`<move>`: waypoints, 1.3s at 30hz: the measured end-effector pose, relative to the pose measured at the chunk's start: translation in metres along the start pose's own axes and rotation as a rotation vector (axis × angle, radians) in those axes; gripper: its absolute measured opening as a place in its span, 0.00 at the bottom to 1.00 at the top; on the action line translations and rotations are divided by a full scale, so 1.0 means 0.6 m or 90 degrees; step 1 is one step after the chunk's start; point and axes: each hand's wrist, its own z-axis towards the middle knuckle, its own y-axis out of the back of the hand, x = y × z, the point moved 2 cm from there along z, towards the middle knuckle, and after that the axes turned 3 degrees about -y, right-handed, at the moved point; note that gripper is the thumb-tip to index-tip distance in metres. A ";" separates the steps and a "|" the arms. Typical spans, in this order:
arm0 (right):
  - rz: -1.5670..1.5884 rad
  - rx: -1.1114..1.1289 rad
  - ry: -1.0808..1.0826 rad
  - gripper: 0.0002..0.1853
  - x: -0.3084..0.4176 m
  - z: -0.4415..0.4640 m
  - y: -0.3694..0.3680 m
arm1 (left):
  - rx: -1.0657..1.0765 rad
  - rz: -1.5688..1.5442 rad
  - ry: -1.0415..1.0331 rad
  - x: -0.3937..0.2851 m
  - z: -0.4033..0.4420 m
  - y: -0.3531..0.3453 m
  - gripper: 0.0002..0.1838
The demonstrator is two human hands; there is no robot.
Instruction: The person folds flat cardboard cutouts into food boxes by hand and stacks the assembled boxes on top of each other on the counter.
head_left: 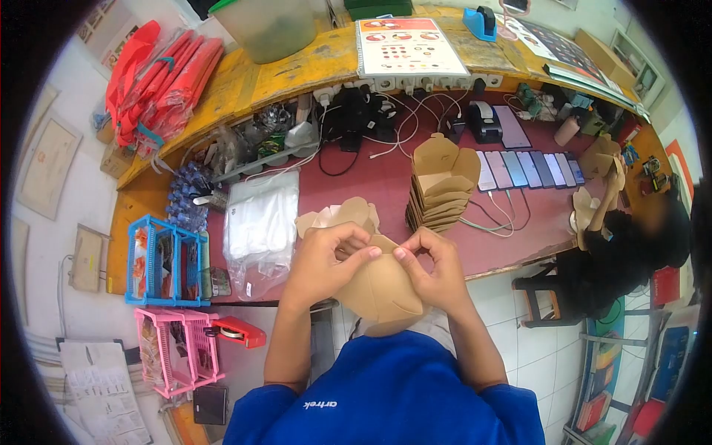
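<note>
Close to my body, a brown cardboard food box (378, 289) is held between both hands. My left hand (337, 259) pinches its upper edge on the left, thumb on the near face. On the right side of the same edge, my right hand (426, 267) pinches the cardboard between thumb and fingers. Just beyond my left hand lies another opened box (348, 213), partly hidden by the hand. A tall stack of nested brown boxes (439, 185) stands on the dark red table (519, 241), beyond my right hand.
Left on the table are clear plastic bags (261, 215) and a blue basket (165, 263); a pink basket (176, 348) is below. A row of phones (528, 169) with cables lies right of the stack. At far right, another person (630, 237) handles boxes.
</note>
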 end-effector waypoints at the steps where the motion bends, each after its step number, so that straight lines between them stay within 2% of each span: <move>1: 0.020 0.018 -0.025 0.05 -0.010 0.001 0.000 | -0.001 0.001 0.000 0.002 0.002 -0.005 0.10; 4: 0.057 0.053 -0.068 0.05 -0.018 0.002 0.004 | -0.038 0.007 -0.047 0.005 0.002 -0.020 0.07; 9: 0.074 0.065 -0.107 0.06 -0.029 -0.005 -0.004 | -0.137 0.171 -0.112 -0.002 -0.001 -0.041 0.08; 13: 0.113 0.027 -0.152 0.05 -0.041 -0.009 -0.007 | -0.149 0.149 -0.114 0.001 0.002 -0.049 0.08; 15: 0.141 0.017 -0.160 0.04 -0.048 -0.008 -0.007 | -0.121 0.083 -0.173 0.004 0.004 -0.045 0.09; 16: 0.143 0.012 -0.143 0.05 -0.048 -0.008 -0.006 | -0.122 0.084 -0.173 0.005 0.004 -0.041 0.09; 18: 0.146 0.008 -0.125 0.05 -0.048 -0.006 -0.005 | -0.046 0.046 -0.065 0.011 0.006 -0.039 0.10; 24: 0.091 0.030 -0.111 0.04 -0.053 -0.006 0.003 | -0.093 0.108 -0.086 -0.006 -0.003 -0.048 0.07; 30: 0.145 0.022 -0.128 0.04 -0.057 -0.014 -0.002 | -0.109 0.105 -0.079 -0.007 -0.005 -0.054 0.07; 37: 0.139 0.034 -0.171 0.04 -0.050 -0.019 0.000 | -0.080 0.071 -0.039 0.019 -0.004 -0.055 0.07; 39: 0.153 0.046 -0.181 0.04 -0.053 -0.020 0.000 | -0.051 0.041 -0.086 0.021 -0.002 -0.053 0.10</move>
